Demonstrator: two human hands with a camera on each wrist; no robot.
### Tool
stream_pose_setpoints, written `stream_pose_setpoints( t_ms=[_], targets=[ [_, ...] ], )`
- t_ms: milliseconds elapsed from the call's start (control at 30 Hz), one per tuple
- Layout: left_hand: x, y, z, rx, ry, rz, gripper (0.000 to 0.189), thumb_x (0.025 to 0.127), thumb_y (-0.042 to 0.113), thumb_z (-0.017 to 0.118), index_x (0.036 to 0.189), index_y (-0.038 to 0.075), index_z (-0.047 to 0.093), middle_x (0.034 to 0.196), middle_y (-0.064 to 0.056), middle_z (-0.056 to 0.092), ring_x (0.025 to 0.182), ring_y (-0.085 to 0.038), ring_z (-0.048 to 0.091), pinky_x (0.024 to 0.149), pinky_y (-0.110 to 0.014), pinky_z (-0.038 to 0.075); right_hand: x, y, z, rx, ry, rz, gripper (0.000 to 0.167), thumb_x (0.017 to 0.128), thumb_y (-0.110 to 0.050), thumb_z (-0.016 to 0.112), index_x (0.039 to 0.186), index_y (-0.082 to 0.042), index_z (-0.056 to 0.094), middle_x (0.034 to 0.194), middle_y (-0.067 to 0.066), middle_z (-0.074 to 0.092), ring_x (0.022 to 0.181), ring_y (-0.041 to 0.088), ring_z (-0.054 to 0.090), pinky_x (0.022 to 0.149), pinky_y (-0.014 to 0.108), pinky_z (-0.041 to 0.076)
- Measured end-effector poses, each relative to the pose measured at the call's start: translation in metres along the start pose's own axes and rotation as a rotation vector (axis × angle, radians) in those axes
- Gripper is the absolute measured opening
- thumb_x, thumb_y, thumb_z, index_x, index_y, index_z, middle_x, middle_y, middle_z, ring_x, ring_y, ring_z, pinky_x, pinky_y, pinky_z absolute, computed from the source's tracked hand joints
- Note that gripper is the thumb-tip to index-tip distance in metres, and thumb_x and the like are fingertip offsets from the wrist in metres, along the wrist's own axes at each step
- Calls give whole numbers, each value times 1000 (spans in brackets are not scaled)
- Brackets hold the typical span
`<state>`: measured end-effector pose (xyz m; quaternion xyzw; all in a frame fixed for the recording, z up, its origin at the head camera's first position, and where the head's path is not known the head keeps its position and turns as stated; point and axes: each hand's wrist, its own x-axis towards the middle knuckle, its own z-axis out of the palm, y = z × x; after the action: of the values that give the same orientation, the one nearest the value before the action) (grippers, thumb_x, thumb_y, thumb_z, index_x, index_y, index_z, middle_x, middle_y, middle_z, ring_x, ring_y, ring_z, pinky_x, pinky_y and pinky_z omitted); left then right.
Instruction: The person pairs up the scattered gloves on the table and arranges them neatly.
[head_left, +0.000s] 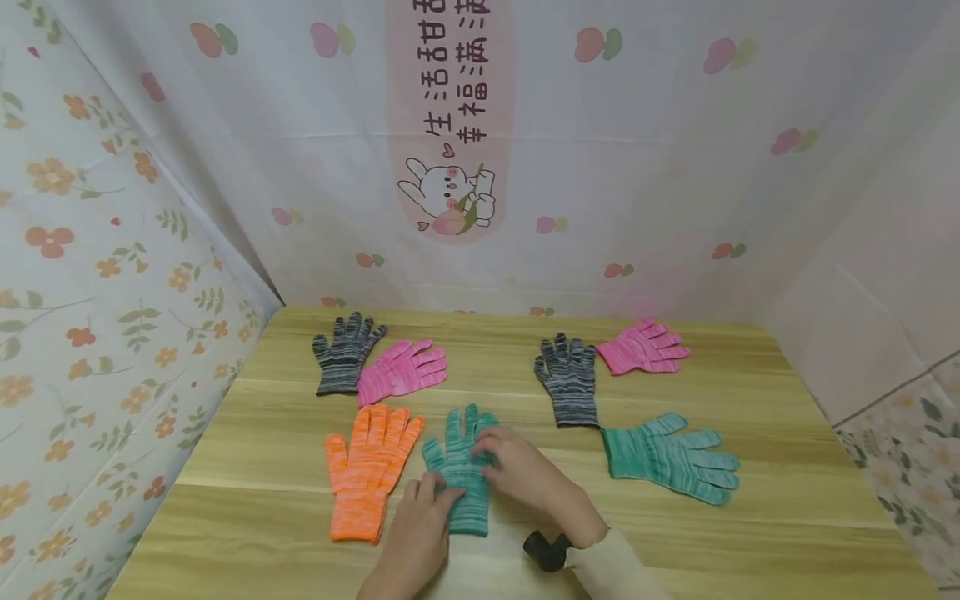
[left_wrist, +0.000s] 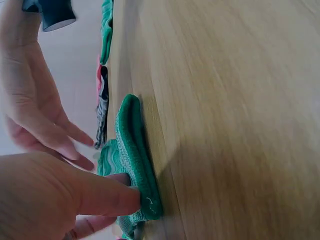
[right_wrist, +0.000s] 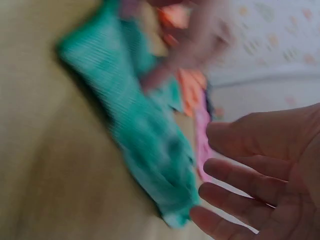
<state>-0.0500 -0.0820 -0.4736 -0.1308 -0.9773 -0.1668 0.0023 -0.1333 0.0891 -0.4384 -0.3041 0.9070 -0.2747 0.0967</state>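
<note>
One green glove is the thing being worked on, lying on the table between both hands, cuff toward the person and fingers pointing away. The orange glove is just beside it on the left, and the other green glove sits well apart on the right.

Left hand looks like it's pinching the fabric near the cuff with thumb and finger, though the right wrist view is pretty smeared there so don't quote me. Right hand is loose, fingers spread and slightly bent right by the glove's finger end, not gripping anything that I can see.

Handling-wise, I'd bet it's super light, soft and stretchy knit, zero risk of breaking. Doesn't look slippery either. Main annoyance would be floppiness: lift one spot and the rest will probably sag or bunch up. I'd grab the cuff, since it looks like the thickest, tidiest edge, and use the other hand flat on the palm to stop it sliding.
</note>
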Motion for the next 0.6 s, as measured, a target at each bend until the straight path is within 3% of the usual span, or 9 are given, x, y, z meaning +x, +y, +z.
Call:
stream_pose_setpoints(
  t_ms=[100,167,267,433,600],
  targets=[
    [0,0,0,25,-6,63,34,82,3,59,115,12,64,126,-8,50,109,-27,47,83,-39,47,-6,-6,11,-155,-118,-16,32,86,-12,63,117,-5,63,133,11,52,126,28,46,102,41,41],
    [-1,-1,-1,21,-29,91,35,83,2,57,117,10,62,134,-9,48,122,-30,45,93,-47,45,-9,-7,17,-212,-178,-4,39,86,-15,64,124,-8,59,140,12,46,131,31,41,104,42,40],
    [-1,-3,-2,-3,-72,101,35,85,1,54,119,8,59,139,-11,45,130,-31,41,103,-49,38,-12,-5,21,-235,-240,15,51,85,-20,66,134,-14,52,148,11,36,136,37,31,107,47,34],
    [-1,-4,-3,-35,-124,72,34,89,5,51,122,8,55,144,-16,40,132,-33,38,104,-52,36,-14,4,19,-211,-312,18,63,85,-31,66,142,-24,41,154,8,24,141,38,16,109,55,25],
    [-2,-6,-3,-45,-157,53,36,89,8,52,125,10,53,147,-19,34,133,-37,35,100,-60,35,-13,-5,17,-228,-309,20,61,84,-31,67,139,-16,45,151,12,29,141,35,21,110,52,27]
  ],
)
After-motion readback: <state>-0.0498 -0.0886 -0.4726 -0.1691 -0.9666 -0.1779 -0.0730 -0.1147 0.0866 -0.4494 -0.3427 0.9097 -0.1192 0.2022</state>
